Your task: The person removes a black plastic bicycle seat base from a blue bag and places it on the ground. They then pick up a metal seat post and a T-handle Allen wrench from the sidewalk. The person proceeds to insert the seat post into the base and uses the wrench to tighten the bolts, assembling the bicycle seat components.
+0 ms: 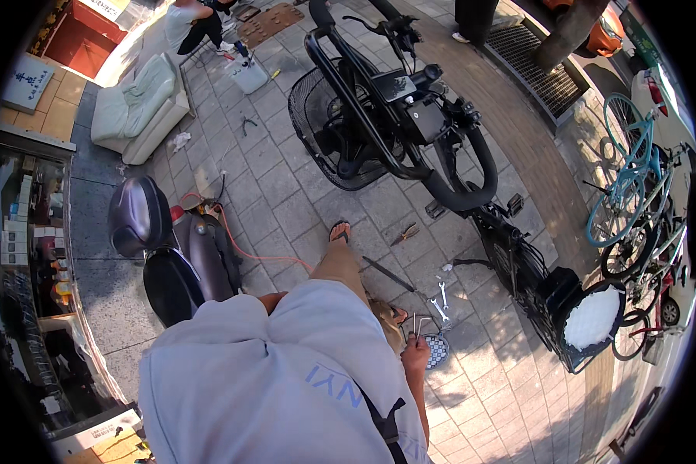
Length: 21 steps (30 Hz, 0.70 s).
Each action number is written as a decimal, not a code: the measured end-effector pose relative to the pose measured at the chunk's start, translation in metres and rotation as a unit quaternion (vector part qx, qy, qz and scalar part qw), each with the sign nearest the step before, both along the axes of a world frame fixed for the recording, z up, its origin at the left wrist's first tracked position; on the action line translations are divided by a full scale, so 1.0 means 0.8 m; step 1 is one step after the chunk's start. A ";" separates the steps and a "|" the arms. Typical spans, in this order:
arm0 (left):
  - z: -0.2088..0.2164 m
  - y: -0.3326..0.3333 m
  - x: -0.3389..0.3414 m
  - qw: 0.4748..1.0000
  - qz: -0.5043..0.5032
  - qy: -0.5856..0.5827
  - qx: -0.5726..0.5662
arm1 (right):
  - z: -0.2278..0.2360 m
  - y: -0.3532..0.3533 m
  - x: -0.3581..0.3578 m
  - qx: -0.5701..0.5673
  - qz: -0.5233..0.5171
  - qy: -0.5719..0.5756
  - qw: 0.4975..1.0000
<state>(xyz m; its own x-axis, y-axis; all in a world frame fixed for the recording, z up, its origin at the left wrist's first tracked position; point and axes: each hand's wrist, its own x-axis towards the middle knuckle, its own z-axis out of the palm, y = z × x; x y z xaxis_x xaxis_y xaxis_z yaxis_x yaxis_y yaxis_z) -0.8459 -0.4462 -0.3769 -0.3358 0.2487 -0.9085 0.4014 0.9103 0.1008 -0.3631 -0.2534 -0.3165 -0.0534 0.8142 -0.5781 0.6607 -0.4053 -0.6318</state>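
Note:
My right hand (416, 353) is low beside my right leg, fingers closed around thin silver L-shaped rods (418, 322) that look like hex keys. Close to it is a small round stool (438, 352) with a checked top. Two silver wrenches (441, 301) lie on the paving just beyond. My left hand (272, 301) is mostly covered by my light shirt, so its fingers do not show. Ahead to the right stands a black electric bicycle (417, 116) with a wire front basket (305, 127). Pliers (406, 233) and a long dark bar (389, 275) lie between my feet and the bicycle.
To my left stands a purple-grey scooter (201, 255) with a rear box; an orange hose (243, 249) runs from beside it toward me. Farther off are a pale armchair (143, 108), a white bucket of tools (247, 76) and a seated person (189, 27). Parked bicycles (626, 189) line the right.

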 end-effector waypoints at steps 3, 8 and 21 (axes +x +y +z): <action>-0.069 -0.026 -0.027 0.998 0.051 -0.007 0.038 | 0.085 0.090 -0.123 0.061 0.135 0.029 0.989; -0.149 -0.069 -0.128 0.991 0.113 0.040 0.058 | 0.100 0.173 -0.388 0.000 0.312 0.046 0.949; 0.269 0.287 -0.470 0.817 -0.114 0.276 0.494 | 0.154 0.241 -0.978 0.013 0.718 -0.011 0.696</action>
<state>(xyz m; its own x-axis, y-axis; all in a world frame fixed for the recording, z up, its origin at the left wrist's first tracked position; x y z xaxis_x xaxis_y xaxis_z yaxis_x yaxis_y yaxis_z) -1.2220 -0.2170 -0.1614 -0.4693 0.8817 0.0478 0.7814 0.3895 0.4875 -1.1454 -0.0606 -0.1936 -0.8142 -0.0586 -0.5776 0.3830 0.6934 -0.6103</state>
